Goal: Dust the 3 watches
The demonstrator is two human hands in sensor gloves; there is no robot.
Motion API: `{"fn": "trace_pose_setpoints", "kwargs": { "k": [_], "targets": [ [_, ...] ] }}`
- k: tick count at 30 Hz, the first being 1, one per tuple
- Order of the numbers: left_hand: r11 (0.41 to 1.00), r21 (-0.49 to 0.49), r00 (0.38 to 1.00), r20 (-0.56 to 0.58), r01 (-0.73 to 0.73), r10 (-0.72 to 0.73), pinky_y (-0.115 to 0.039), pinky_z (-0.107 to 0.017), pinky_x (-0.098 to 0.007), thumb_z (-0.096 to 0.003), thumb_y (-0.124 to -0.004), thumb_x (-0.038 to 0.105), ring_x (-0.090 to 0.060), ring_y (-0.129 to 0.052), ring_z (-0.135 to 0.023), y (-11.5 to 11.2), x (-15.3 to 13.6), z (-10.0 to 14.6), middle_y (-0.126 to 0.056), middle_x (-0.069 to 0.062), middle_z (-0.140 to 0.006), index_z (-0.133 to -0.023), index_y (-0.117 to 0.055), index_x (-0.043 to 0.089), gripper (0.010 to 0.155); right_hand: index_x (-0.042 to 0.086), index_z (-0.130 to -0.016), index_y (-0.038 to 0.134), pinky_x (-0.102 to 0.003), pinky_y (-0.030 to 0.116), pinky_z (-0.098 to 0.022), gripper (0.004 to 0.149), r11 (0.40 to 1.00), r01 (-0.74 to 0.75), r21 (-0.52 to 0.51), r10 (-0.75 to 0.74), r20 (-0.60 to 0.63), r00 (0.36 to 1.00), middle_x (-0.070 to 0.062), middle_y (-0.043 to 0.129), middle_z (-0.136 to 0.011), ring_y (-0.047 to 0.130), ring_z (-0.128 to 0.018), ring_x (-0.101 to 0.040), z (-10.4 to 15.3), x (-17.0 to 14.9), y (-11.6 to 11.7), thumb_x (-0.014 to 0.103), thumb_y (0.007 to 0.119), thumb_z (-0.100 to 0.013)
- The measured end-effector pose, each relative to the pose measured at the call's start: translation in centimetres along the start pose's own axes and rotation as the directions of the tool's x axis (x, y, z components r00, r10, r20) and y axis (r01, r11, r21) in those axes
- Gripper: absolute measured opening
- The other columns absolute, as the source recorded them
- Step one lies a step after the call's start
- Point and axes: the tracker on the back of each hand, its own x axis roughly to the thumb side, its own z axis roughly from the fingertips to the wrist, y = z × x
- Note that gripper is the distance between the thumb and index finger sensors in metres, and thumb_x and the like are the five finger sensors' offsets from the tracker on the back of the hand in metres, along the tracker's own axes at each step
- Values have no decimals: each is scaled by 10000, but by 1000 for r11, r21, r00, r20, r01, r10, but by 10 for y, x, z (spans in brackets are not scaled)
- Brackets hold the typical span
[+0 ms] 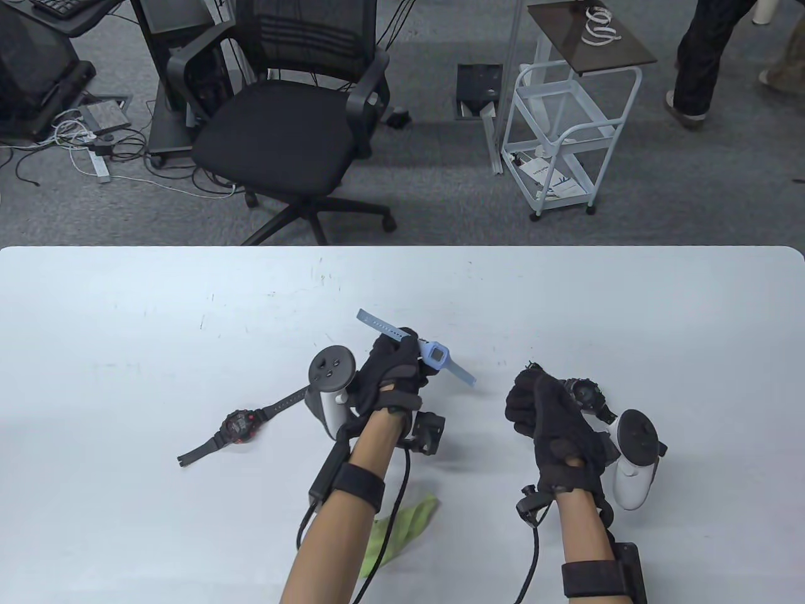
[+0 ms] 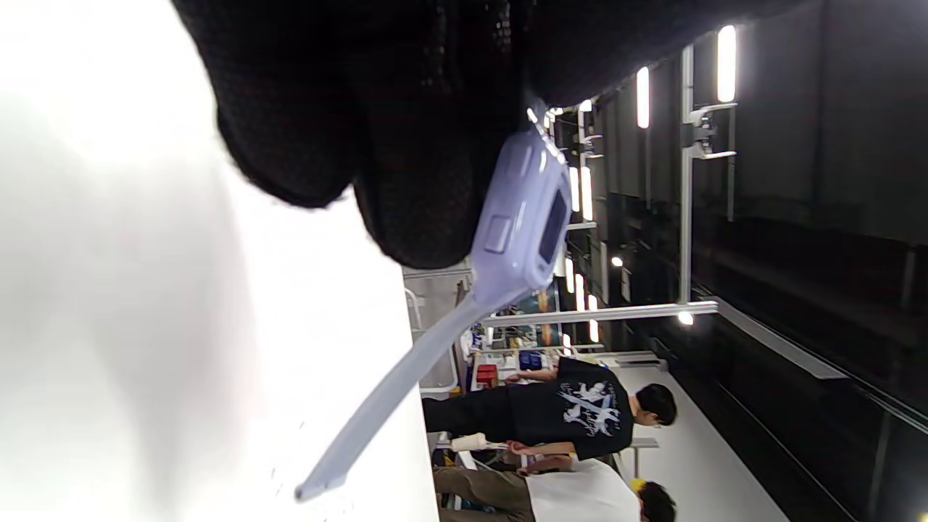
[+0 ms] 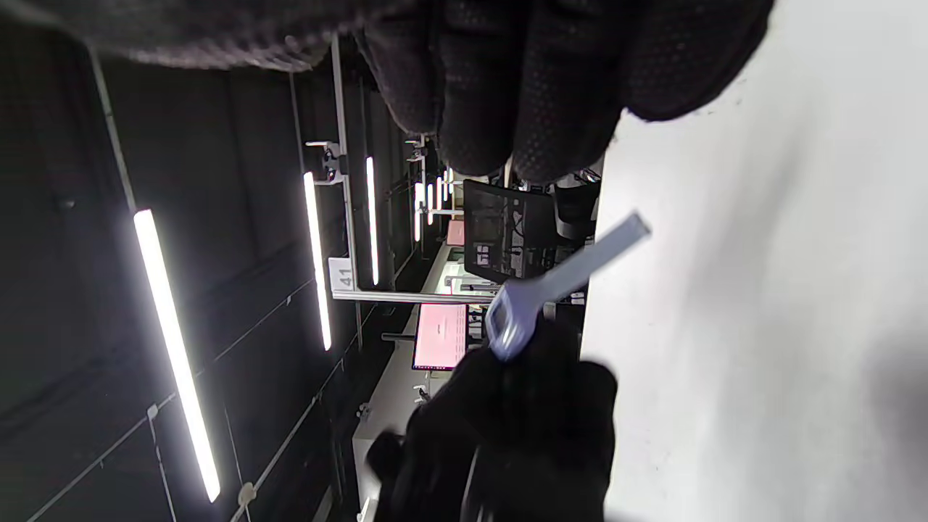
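Observation:
My left hand (image 1: pixel 396 368) grips a light blue watch (image 1: pixel 435 354) by its strap, lifted off the white table (image 1: pixel 126 352), face up, with both strap ends sticking out. In the left wrist view the gloved fingers (image 2: pixel 406 145) press against the blue watch (image 2: pixel 522 217). My right hand (image 1: pixel 534 409) hangs loosely curled to the right of it and holds nothing. A black watch (image 1: pixel 585 395) lies just behind the right hand. A black and red watch (image 1: pixel 239 426) lies flat to the left. The right wrist view shows the blue watch (image 3: pixel 522 312) above the left hand (image 3: pixel 522 435).
A green cloth (image 1: pixel 405 525) lies crumpled under my left forearm near the front edge. Beyond the table's far edge stand a black office chair (image 1: pixel 289 126) and a white cart (image 1: pixel 566 138). A person (image 1: pixel 704 56) stands at the back right.

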Motion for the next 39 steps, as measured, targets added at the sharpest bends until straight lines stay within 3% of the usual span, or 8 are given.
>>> {"fn": "trace_pose_setpoints", "kwargs": {
  "k": [7, 12, 27, 39],
  "targets": [
    [998, 35, 988, -140, -53, 58, -862, -618, -481, -617, -696, 407, -251, -1028, -774, -36, -24, -35, -819, -20, -999, -1048, -582, 172, 504, 154, -1136, 576, -600, 644, -652, 601, 999, -26, 20, 26, 4, 1000, -115, 746, -1017, 814, -861, -330, -3, 5, 0, 565, 550, -699],
    [989, 113, 985, -155, 91, -73, -819, -616, -563, -617, -705, 412, -327, -988, -811, -37, -28, -36, -831, 3, -1006, -1050, -611, 220, 483, 153, -1137, 574, -601, 643, -652, 600, 1000, -5, 23, 5, -9, 1000, -115, 744, -1018, 812, -863, -330, -6, 3, -1, 564, 548, -701],
    [970, 230, 981, -187, 85, -42, -787, -584, -614, -596, -746, 402, -383, -958, -800, -12, -35, -30, -810, -75, -1008, -1050, -609, 148, 538, 149, -1135, 576, -604, 642, -651, 602, 998, -39, 47, 40, -33, 999, -119, 745, -1017, 811, -862, -335, -5, 2, 4, 564, 547, -699],
    [951, 288, 984, -166, 116, -70, -757, -600, -636, -585, -747, 386, -420, -920, -827, 36, -29, -29, -739, -144, -1049, -1078, -553, 98, 604, 146, -1134, 578, -607, 640, -650, 602, 996, -65, 64, 69, -51, 996, -121, 746, -1015, 812, -860, -336, -6, 0, 7, 562, 547, -700]
  ]
}}
